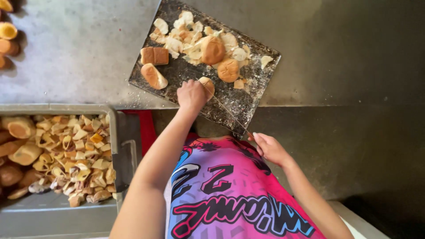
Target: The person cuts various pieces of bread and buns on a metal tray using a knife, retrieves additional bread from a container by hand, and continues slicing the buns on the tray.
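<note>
Bread roll (pixel 207 86) on cutting board's (pixel 248 95) near edge, pinned by curled left hand (pixel 191 94); right hand (pixel 270 148), off board, fingers closed on knife (pixel 230 114) slicing roll.

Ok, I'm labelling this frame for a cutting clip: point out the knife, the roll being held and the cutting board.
knife (pixel 228 113), head view, middle of the thin blade.
roll (pixel 208 85), head view, its crust beside the fingers.
cutting board (pixel 248 95), head view, bare dark surface.

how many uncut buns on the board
4, perhaps more under the scraps. Two lie at the board's left: a square bun and a long bun. Two round ones, upper bun and lower bun, sit mid-board. The left hand holds a cut piece.
</note>
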